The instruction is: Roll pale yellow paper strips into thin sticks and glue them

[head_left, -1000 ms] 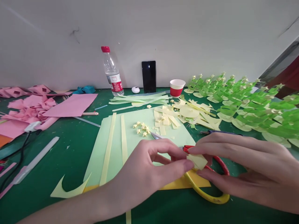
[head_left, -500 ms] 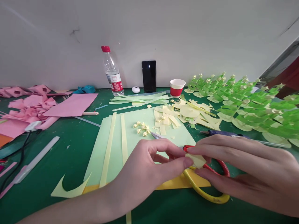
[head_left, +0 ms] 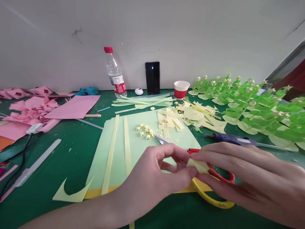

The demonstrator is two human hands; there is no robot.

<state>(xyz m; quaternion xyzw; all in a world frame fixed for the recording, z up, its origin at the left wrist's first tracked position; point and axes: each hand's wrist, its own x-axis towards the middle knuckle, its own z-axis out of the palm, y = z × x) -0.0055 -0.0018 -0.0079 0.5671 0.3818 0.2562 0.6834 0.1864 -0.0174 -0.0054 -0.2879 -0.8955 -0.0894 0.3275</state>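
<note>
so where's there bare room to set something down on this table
A wide bare patch of green tabletop lies between the white stick and the light green sheet, barring a tiny scrap. Another lies between the left forearm and the yellow scissor handle. It's crowded at far right with green paper plants and at far left with pink paper.

Paper piece (head_left: 199, 165) before stars (head_left: 146, 130) — phone (head_left: 152, 78) behind, glue gun (head_left: 232, 139) right.
</note>
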